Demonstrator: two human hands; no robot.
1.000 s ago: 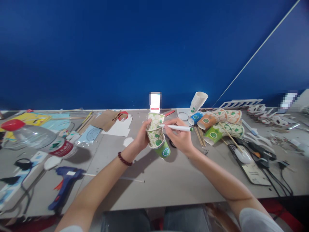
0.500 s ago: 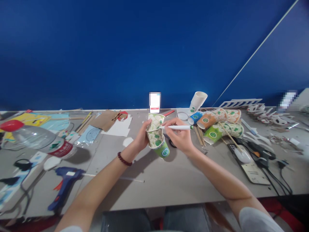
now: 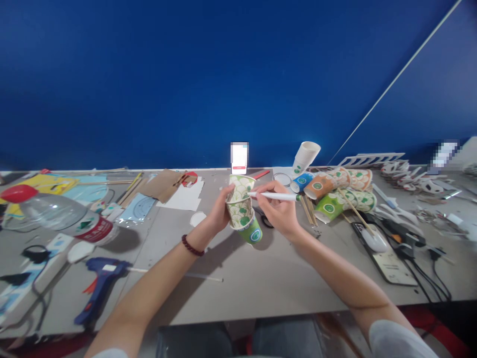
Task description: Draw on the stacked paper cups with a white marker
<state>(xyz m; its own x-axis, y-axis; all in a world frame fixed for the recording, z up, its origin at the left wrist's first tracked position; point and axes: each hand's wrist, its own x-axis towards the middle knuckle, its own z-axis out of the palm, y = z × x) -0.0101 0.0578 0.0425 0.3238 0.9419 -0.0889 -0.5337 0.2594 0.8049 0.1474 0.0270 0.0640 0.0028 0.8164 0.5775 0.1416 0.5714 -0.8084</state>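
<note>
My left hand (image 3: 219,211) is closed around the left side of several paper cups (image 3: 240,211) joined in a tilted row. They carry a green scale pattern, and the lowest has a solid green base with a round blue-and-white logo. In my right hand (image 3: 278,211) is a white marker (image 3: 278,196) with a green end, held like a pen. Its tip points left and meets or nearly meets the side of the upper cup; I cannot tell whether it touches. Scissors (image 3: 265,220), partly hidden, lie behind my right hand.
A lit phone (image 3: 239,158) stands against the blue wall. More paper cups (image 3: 322,185) lie at right, beside an upright white stack (image 3: 306,156). A mouse (image 3: 374,239) rests farther right. At left are a blue glue gun (image 3: 100,281), a plastic bottle (image 3: 61,215) and a power strip (image 3: 33,281).
The marker has tilted slightly, its tip a little higher and its green end a little lower. My left hand and the cups have hardly moved.
</note>
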